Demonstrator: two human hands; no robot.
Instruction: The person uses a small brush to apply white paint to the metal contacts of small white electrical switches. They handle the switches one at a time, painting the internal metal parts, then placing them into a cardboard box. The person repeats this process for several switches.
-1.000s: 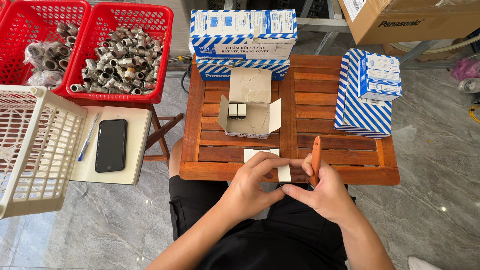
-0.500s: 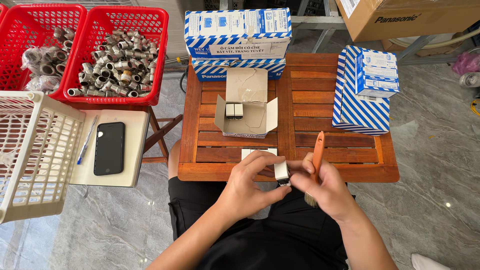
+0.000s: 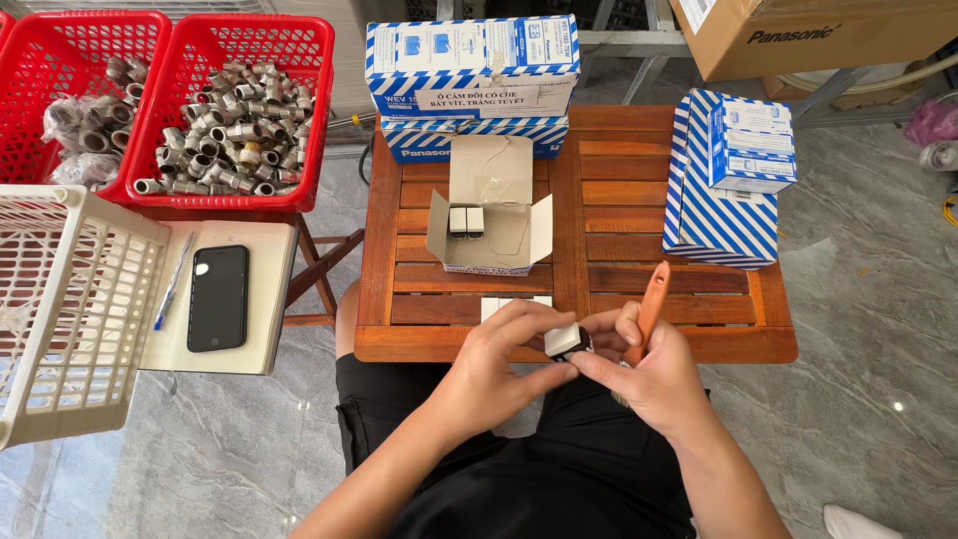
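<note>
Over my lap, at the near edge of the slatted wooden table (image 3: 679,329), my left hand (image 3: 499,359) and my right hand (image 3: 649,374) meet. Between their fingertips sits a small white and dark switch module (image 3: 566,341), pinched by both hands. An orange-handled tool (image 3: 649,309) is also clamped in my right hand, its handle pointing up and away from me. A flat white piece (image 3: 499,304) lies on the table just beyond my left hand. Farther back stands an open small carton (image 3: 489,215) with two similar modules (image 3: 466,222) inside.
Blue and white striped boxes are stacked at the table's back (image 3: 469,70) and right side (image 3: 723,190). To the left, a black phone (image 3: 218,297) and pen lie on a white pad. Two red baskets (image 3: 235,110) hold metal fittings; a white basket (image 3: 70,299) stands nearer.
Both hands have drawn back from the table toward my lap, carrying the small module with them. The orange tool has tilted slightly to the right.
</note>
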